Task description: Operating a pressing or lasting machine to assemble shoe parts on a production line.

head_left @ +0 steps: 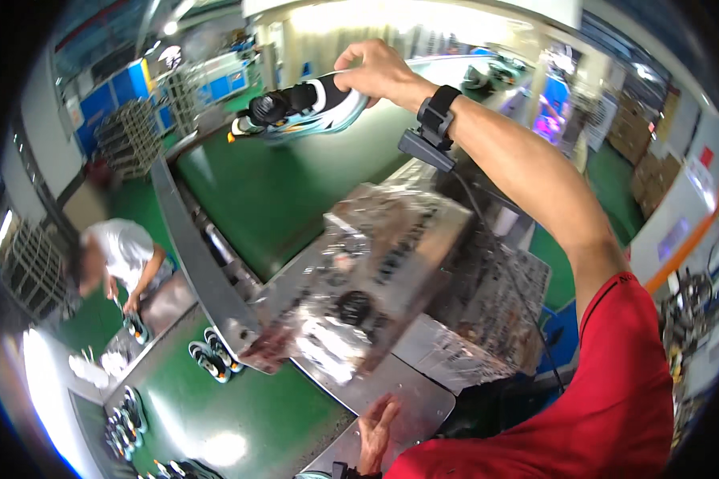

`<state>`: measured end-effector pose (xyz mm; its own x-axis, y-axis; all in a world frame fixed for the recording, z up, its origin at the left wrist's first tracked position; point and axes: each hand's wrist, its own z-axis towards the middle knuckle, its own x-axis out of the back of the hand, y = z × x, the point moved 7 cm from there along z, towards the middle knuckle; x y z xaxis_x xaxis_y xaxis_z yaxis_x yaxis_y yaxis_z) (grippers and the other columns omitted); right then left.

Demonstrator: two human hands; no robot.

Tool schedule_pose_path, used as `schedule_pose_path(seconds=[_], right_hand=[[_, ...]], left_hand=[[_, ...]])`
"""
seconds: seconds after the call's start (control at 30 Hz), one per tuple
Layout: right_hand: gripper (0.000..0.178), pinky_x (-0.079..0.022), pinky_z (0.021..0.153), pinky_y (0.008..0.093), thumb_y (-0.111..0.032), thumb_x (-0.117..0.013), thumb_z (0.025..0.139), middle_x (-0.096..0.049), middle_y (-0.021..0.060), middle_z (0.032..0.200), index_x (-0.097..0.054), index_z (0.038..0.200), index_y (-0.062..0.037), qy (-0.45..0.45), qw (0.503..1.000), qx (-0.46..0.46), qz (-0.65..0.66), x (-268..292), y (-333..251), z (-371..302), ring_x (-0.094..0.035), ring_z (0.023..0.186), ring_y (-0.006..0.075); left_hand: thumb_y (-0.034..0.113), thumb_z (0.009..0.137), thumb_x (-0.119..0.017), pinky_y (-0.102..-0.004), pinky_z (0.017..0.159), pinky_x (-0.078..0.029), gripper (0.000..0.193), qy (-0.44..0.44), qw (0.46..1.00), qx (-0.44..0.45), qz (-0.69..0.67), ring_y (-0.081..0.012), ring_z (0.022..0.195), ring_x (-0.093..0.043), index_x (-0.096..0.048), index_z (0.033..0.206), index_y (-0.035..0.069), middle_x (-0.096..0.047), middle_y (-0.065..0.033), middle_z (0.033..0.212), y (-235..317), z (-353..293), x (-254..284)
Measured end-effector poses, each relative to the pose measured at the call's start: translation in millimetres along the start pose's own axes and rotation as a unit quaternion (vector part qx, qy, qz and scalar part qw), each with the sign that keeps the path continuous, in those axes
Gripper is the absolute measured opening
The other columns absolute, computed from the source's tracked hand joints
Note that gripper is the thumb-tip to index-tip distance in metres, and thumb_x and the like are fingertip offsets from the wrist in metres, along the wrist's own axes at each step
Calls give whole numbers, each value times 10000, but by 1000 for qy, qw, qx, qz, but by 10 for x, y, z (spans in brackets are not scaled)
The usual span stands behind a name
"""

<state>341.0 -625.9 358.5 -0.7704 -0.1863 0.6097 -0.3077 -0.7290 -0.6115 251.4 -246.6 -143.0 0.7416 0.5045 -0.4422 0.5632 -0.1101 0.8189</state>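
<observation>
The right hand (379, 70) reaches far over the green conveyor belt (295, 184), its grip pinching the heel of a black and white shoe (295, 108) held above the belt. The left hand (375, 435) rests with fingers spread on the near metal worktop (411, 399), beside a silver machine (375, 271).

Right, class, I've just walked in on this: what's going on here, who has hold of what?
A person in a red shirt holds a black, white and pale blue shoe in the right hand, arm stretched out over a green conveyor belt. The left hand rests on the metal plate beside a foil-wrapped machine. More shoes lie on the lower belt. A co-worker in white bends over a bench at the left.
</observation>
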Motion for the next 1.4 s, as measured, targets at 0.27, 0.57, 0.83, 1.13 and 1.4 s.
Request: schedule_pose_path(seconds=[0.27,0.57,0.83,1.13,1.4], right_hand=[[229,-465,462,215,-168,-615,772,-656,-5,746,-734,951,-90,113,988,-31,104,2561,40,-2209,-585,587,55],[237,-472,664,254,-170,-595,787,-699,40,820,-727,887,0,237,957,-165,-4,3465,482,-6252,-595,740,79],[750,-474,856,261,-502,-704,834,-618,101,1165,-458,1373,-42,565,774,-255,130,3580,-47,-9634,-569,1086,126],[521,-493,809,277,-108,-724,727,-630,55,1023,-574,1220,-26,824,446,-343,-71,3574,-450,-11983,-590,888,122],[521,-486,802,259,-51,-639,732,-616,53,1036,-545,1243,0,824,320,-430,-186,3880,-1173,-12641,-587,886,118]], left_hand=[[683,888,-460,-601,1097,-304,869,-474,857,-1,-204,-455,1304,-429,-320,1475,59,-410,-271,1439,1587,-318,-2565],[541,966,-376,-507,1012,-442,704,-673,661,323,-73,-365,1188,-538,-362,1434,15,-471,-224,1386,-194,-2281,-4082],[211,1012,-481,-343,928,-486,387,-694,685,134,173,-204,1072,-589,-451,1351,27,-578,-114,1244,-1817,-3490,-5429],[387,964,-569,-323,969,-433,637,-788,523,14,324,-219,1148,-559,-412,1402,-48,-568,-164,1292,-4037,-4861,-6370],[415,782,-722,-464,806,-514,672,-712,476,-218,467,-430,946,-655,-543,1135,-128,-660,-319,972,-6082,-4779,-7790]])
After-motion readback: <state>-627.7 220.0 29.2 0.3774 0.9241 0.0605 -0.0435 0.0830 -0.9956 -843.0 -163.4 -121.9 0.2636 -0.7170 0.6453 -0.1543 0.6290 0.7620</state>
